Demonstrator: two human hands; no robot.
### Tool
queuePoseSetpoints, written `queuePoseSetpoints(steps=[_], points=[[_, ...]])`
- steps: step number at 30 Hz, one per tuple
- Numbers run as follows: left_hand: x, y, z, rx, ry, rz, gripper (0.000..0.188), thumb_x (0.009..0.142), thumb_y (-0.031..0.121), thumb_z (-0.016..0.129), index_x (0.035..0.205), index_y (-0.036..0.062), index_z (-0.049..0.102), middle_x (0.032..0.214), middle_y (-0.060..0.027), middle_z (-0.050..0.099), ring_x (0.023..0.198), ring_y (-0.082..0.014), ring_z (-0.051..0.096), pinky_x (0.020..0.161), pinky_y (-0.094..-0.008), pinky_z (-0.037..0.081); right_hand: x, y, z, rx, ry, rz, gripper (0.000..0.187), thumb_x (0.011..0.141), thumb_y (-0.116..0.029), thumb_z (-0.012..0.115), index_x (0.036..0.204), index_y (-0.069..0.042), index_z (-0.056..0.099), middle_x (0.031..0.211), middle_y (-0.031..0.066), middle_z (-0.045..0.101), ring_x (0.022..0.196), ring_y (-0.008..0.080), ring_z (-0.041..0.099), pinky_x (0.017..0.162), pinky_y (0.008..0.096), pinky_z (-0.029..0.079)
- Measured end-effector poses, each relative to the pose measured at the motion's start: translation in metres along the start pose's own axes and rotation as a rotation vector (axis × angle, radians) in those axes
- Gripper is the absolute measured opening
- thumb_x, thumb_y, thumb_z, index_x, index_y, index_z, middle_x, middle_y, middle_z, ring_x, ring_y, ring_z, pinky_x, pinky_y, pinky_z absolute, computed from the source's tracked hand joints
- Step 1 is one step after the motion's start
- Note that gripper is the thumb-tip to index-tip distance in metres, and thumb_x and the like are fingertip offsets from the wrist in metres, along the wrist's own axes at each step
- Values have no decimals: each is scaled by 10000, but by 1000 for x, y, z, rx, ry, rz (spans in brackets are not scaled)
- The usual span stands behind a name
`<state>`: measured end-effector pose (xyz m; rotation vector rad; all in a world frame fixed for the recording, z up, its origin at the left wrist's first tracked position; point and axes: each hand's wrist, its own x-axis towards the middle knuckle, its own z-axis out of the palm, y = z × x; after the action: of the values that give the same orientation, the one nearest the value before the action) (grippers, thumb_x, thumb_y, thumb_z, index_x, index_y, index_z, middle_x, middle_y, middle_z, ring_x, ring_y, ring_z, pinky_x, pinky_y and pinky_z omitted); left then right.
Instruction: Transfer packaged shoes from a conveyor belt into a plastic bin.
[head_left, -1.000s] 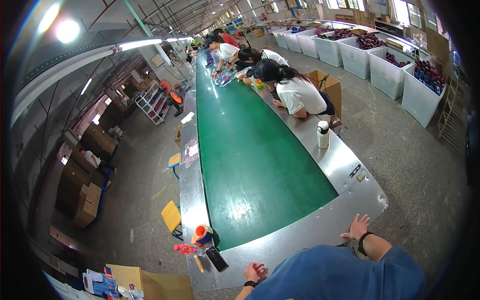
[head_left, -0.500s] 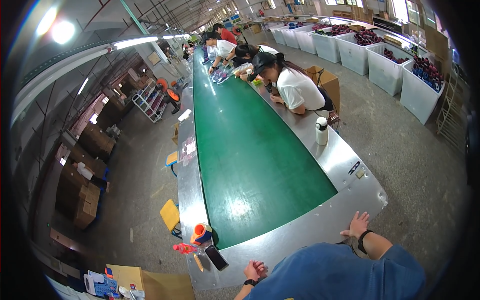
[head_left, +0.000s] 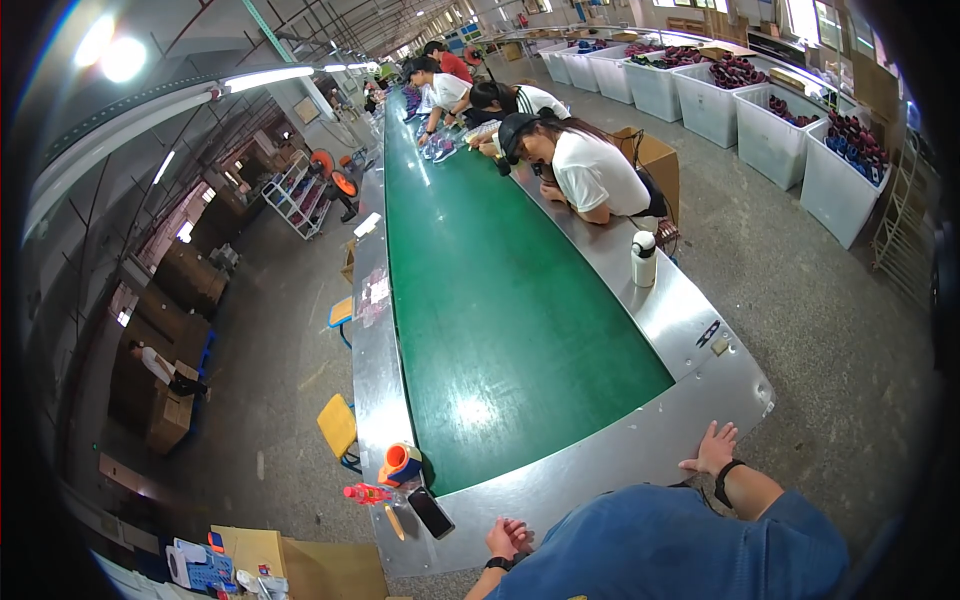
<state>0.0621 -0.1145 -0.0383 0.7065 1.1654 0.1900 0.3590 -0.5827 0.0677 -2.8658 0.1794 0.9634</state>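
Note:
My right hand [head_left: 713, 450] lies on the metal rim at the near right corner of the conveyor table, fingers spread and nothing held. Near the lower middle, my left hand [head_left: 511, 538] rests by the table's front edge, its fingers curled in, with no object visible in it. Left of that hand lies a dark smartphone [head_left: 431, 513] on the metal. Beside the phone are an orange-and-blue tape dispenser [head_left: 400, 464], a red bottle [head_left: 367, 494] and a tan stick-like tool [head_left: 395, 522]. The green conveyor belt [head_left: 520, 340] stretches away from me.
A white bottle [head_left: 643, 260] and black thread snips [head_left: 708, 334] are on the right metal border. Co-workers, one in a black cap [head_left: 590, 170], lean over the right side. Yellow stools [head_left: 337, 424] flank the left. White bins [head_left: 842, 185] of shoes line the right.
My hands stay put. The person walking at far left has moved left, and the capped co-worker's head and hands have shifted slightly. The view has tilted a little.

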Motion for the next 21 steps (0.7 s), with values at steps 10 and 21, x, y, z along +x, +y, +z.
queuePoseSetpoints(steps=[10,21], points=[[0,-1,0,-8,15,-10,352,1070,383,528,987,48,598,894,-152,733,674,-235,705,528,-321,587,1,0,1,-12,1,2,1523,628,-709,876,1621,53,9,1617,451,31,1527,590,54,1218,615,233],[-1,1,-3,-68,-77,-25,352,1077,376,516,986,42,585,863,-130,706,634,-209,664,523,-302,566,2,0,2,5,-1,-11,1528,630,-704,877,1613,73,3,1607,466,22,1517,609,48,1217,630,220]])
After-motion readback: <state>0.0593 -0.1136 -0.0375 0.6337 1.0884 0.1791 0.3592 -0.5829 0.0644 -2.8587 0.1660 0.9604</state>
